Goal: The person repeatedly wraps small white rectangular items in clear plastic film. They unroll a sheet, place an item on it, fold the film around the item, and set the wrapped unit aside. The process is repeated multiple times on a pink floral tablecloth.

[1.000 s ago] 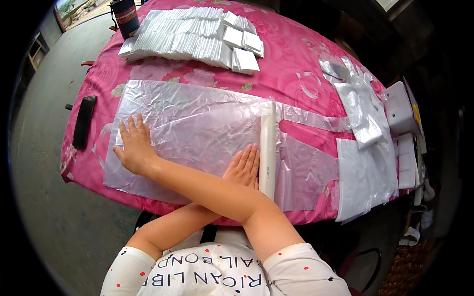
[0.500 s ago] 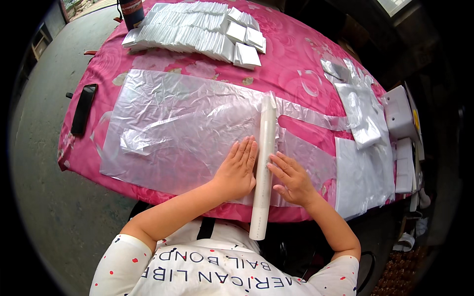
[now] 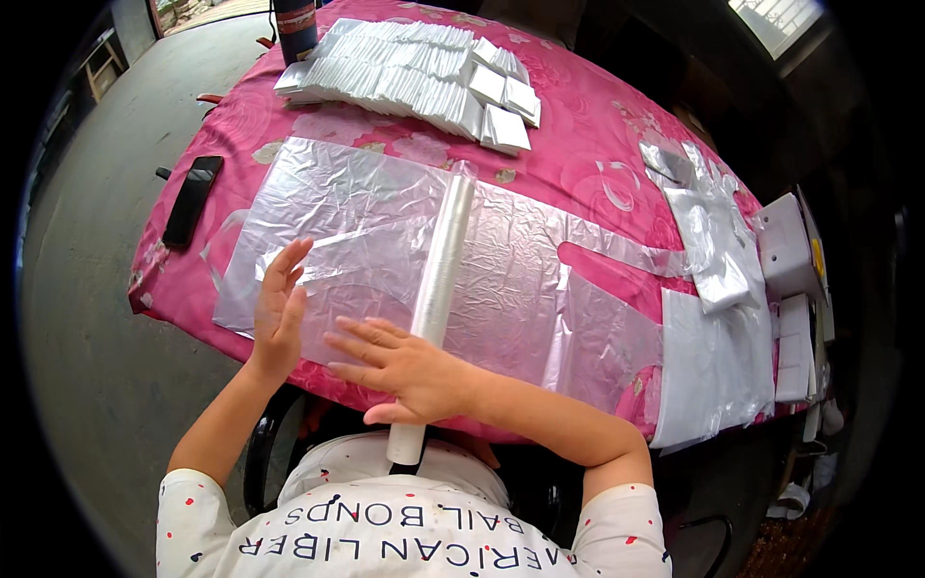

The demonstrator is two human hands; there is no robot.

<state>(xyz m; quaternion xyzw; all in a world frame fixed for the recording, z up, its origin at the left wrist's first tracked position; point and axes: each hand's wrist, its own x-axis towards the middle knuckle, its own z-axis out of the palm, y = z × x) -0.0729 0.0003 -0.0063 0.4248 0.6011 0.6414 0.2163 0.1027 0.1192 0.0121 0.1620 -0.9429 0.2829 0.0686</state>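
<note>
A white tube [image 3: 441,275] lies across a flat, clear plastic bag [image 3: 511,275] with cut-out handles at its right end. Plastic film seems to be wrapped round the tube. My right hand [image 3: 409,374] reaches over the tube's near part, fingers stretched out and pointing left, slightly blurred. Whether its palm touches the tube I cannot tell. To the left, my left hand [image 3: 279,313] is raised above the bag's near left part, fingers extended and holding nothing. The tube's near end sticks out past the table edge toward me.
Rows of folded white packets [image 3: 395,72] stand at the back beside a dark bottle [image 3: 296,29]. A black phone [image 3: 193,202] lies at the left. Stacked clear bags [image 3: 713,356] and white plastic boxes [image 3: 785,246] occupy the right side of the pink-covered table [image 3: 568,106].
The tube has rolled left along the bag, leaving more of the bag showing to its right. My left hand has moved left off the tube's side; my right hand now crosses over the tube.
</note>
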